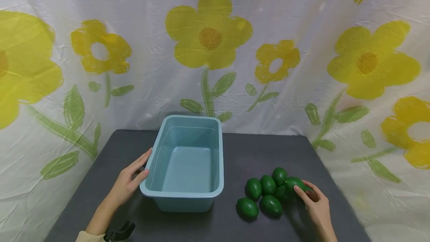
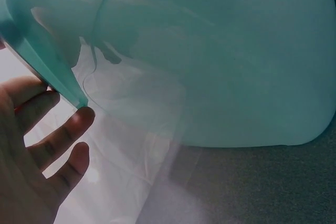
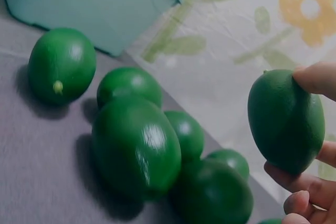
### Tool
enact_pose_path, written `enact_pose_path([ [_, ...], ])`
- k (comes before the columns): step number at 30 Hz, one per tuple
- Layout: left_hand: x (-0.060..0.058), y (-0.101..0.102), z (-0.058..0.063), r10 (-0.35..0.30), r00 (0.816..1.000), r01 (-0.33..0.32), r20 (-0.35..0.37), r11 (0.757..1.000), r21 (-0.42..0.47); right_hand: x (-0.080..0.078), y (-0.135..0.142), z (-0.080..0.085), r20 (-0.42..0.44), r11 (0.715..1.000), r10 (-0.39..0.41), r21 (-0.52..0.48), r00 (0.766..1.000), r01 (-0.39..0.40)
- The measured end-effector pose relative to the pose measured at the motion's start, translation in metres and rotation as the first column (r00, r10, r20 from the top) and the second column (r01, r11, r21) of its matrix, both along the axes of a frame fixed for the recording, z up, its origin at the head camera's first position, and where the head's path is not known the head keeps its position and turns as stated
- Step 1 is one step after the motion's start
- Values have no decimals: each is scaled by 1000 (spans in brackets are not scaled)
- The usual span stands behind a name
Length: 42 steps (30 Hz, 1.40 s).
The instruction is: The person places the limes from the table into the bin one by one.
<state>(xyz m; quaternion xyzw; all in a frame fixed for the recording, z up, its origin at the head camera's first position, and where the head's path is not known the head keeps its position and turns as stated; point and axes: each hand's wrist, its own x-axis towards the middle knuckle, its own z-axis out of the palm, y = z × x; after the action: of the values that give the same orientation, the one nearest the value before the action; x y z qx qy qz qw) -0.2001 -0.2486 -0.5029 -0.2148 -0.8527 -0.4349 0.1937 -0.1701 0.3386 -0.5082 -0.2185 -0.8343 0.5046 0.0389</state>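
Note:
My right hand (image 1: 317, 201) holds a green lime (image 1: 295, 184) between thumb and fingers, lifted above the other limes. In the right wrist view that lime (image 3: 286, 121) stands clear of the group, with the thumb on top and fingers beneath. Several more limes (image 1: 270, 205) lie close together on the grey tabletop. To their left is a light blue rectangular basin (image 1: 181, 195), with nothing inside. My left hand (image 1: 129, 180) touches its left rim with extended fingers. In the left wrist view, the fingertips (image 2: 84, 118) meet the rim's edge.
The dark grey table (image 1: 255, 152) runs back to a white cloth (image 1: 151, 85) with painted yellow flowers, which hangs behind and on both sides. A black watch band (image 1: 119, 231) is on the left wrist, beside a cream sleeve (image 1: 89, 236).

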Motion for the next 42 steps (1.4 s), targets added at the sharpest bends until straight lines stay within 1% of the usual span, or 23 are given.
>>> enact_pose_path([
  [5,2,2,1,8,1000,-8,-2,1000,14,-9,-15,4,-71,998,43,-32,997,-46],
  [12,0,3,-1,4,1000,-4,-1,1000,10,-19,-35,6,-136,996,91,-5,986,-92],
  [18,-1,2,-1,-2,1000,2,-11,1000,10,-26,-49,7,-217,987,152,-13,964,-158],
  [22,0,2,-2,-4,1000,4,-21,1000,12,-33,-58,8,-261,982,179,-8,949,-187],
  [25,0,1,-2,-6,1000,7,-13,1000,10,-37,-67,10,-290,982,179,-11,940,-190],
  [28,1,0,-1,-4,1000,4,-5,1000,8,-41,-78,13,-317,978,183,-33,931,-204],
  [35,4,-1,2,4,1000,-4,-12,1000,20,-51,-102,16,-390,960,217,-80,895,-267],
  [42,0,0,-3,-13,1000,13,0,1000,19,-59,-116,22,-406,953,222,-103,886,-286],
])
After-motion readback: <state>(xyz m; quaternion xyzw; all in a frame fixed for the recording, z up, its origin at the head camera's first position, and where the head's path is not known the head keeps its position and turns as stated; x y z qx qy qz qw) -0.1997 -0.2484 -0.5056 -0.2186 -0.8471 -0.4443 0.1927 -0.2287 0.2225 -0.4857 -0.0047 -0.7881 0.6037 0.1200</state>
